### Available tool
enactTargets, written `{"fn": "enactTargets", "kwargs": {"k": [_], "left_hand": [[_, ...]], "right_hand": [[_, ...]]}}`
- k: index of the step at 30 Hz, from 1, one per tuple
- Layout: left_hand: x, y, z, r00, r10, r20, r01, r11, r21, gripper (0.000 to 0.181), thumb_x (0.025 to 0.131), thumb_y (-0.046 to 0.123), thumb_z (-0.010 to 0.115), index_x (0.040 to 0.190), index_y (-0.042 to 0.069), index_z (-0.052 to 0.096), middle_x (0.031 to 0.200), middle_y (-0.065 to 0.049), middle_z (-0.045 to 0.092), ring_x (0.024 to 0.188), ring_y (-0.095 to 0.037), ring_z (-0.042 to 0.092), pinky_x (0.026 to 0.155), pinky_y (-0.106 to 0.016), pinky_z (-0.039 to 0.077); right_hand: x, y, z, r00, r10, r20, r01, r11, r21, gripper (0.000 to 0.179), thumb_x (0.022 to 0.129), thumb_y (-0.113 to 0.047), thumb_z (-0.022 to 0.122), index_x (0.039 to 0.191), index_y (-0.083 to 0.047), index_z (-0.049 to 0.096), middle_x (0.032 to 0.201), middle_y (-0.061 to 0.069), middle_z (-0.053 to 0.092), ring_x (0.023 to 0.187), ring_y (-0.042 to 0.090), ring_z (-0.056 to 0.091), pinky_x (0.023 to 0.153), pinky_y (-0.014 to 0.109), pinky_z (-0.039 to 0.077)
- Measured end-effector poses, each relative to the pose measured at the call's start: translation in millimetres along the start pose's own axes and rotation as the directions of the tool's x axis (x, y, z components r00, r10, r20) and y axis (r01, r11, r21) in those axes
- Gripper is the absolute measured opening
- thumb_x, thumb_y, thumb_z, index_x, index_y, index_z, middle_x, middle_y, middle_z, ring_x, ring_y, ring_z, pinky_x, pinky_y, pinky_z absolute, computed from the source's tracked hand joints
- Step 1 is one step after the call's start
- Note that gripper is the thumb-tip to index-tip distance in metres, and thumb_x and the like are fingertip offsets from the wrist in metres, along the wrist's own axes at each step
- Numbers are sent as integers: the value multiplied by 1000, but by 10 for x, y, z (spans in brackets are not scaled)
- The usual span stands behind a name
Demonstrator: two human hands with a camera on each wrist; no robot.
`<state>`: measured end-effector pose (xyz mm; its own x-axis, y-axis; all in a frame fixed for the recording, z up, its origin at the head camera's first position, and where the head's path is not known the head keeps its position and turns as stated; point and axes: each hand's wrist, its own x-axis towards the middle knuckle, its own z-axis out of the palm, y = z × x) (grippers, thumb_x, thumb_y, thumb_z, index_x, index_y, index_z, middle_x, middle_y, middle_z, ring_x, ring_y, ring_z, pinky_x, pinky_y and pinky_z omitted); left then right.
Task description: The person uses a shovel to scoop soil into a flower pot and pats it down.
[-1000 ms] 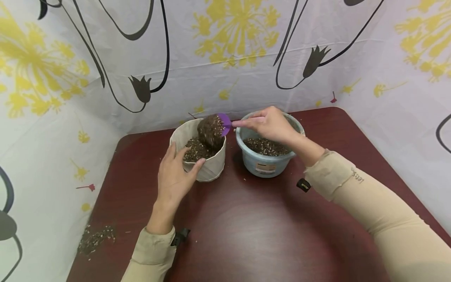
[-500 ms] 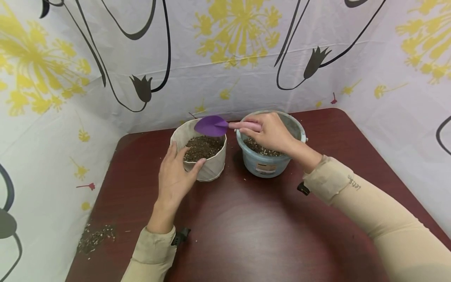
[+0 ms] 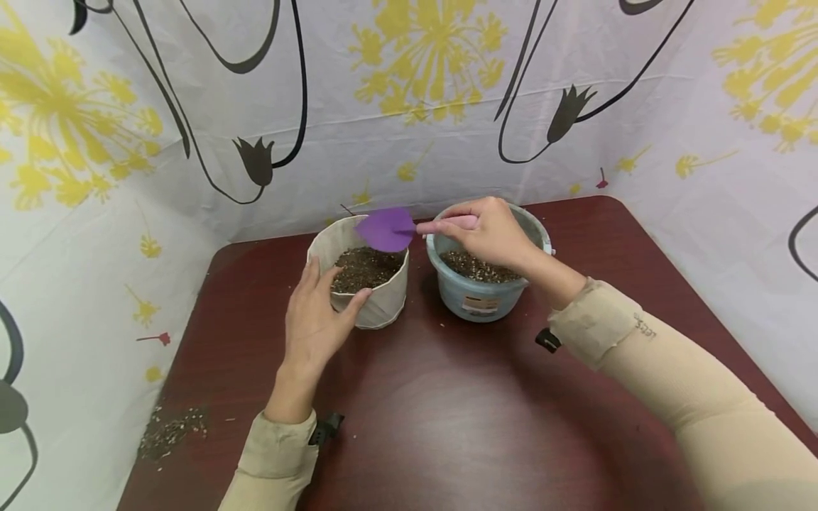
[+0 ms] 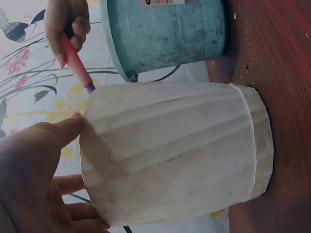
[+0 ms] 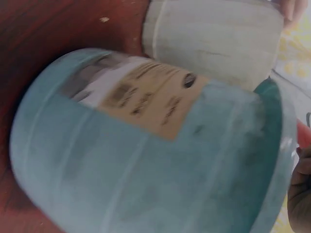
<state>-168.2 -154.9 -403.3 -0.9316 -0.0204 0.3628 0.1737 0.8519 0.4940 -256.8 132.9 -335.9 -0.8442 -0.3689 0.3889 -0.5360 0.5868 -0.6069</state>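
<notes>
My right hand (image 3: 495,231) grips the pink handle of a purple garden trowel (image 3: 385,229). The blade is turned back-up over the off-white fabric grow bag (image 3: 383,305), which holds dark potting soil (image 3: 367,268). My left hand (image 3: 314,319) holds the bag's near left rim, thumb and fingers spread along it. In the left wrist view, the left thumb and fingertips meet the rim of the grow bag (image 4: 170,150). Beneath my right hand stands a light blue bucket (image 3: 479,301) with more soil (image 3: 476,266) inside.
Spilled soil (image 3: 172,431) lies at the left side of the dark red table (image 3: 447,426). Floral-printed fabric (image 3: 409,156) hangs close behind and on both sides. The grow bag and bucket stand side by side near the back edge.
My right hand has turned the trowel over, and its heaped soil has dropped into the grow bag. The blade now tilts slightly differently than half a second ago. My left hand has stayed put.
</notes>
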Motion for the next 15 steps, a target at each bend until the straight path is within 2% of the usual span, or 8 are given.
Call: {"fn": "enactTargets", "kwargs": {"k": [4, 7, 9, 12, 15], "left_hand": [[2, -46, -19, 1000, 8, 12, -8, 1000, 4, 71, 85, 57, 74, 133, 7, 63, 154, -26, 41, 146, -38, 35, 110, -63, 36], [7, -86, -39, 999, 37, -1, -37, 999, -2, 69, 82, 57, 78, 129, 7, 66, 149, -23, 49, 143, -36, 41, 104, -66, 40], [13, -121, -50, 997, 72, -23, -72, 997, 2, 66, 80, 55, 81, 124, 7, 70, 144, -22, 56, 139, -35, 47, 99, -66, 43], [23, -170, -52, 988, 139, -70, -138, 990, 19, 55, 76, 50, 85, 110, 7, 76, 133, -20, 64, 132, -35, 55, 94, -64, 48], [23, -198, -22, 973, 194, -127, -189, 981, 48, 46, 73, 46, 88, 96, 6, 79, 125, -18, 69, 128, -35, 59, 88, -61, 52]], "right_hand": [[102, -112, 91, 995, 68, 75, -69, 998, 3, 21, 92, -35, 74, 94, -16, 82, 87, -2, 76, 77, 17, 66, 75, 35, 51], [186, -201, 172, 987, 69, 145, -60, 996, -63, 21, 92, -32, 73, 95, -12, 81, 90, 1, 77, 83, 19, 68, 80, 36, 52], [233, -262, 218, 981, 52, 184, -25, 990, -142, 19, 92, -29, 73, 92, -12, 81, 89, 1, 77, 83, 21, 68, 79, 37, 53], [273, -364, 282, 972, 16, 235, 52, 959, -278, 17, 91, -27, 74, 81, -14, 79, 80, 0, 75, 77, 22, 68, 71, 39, 54], [280, -428, 374, 966, -27, 257, 134, 902, -409, 26, 91, -32, 75, 71, -16, 73, 68, -1, 69, 69, 24, 67, 62, 41, 54]]}}
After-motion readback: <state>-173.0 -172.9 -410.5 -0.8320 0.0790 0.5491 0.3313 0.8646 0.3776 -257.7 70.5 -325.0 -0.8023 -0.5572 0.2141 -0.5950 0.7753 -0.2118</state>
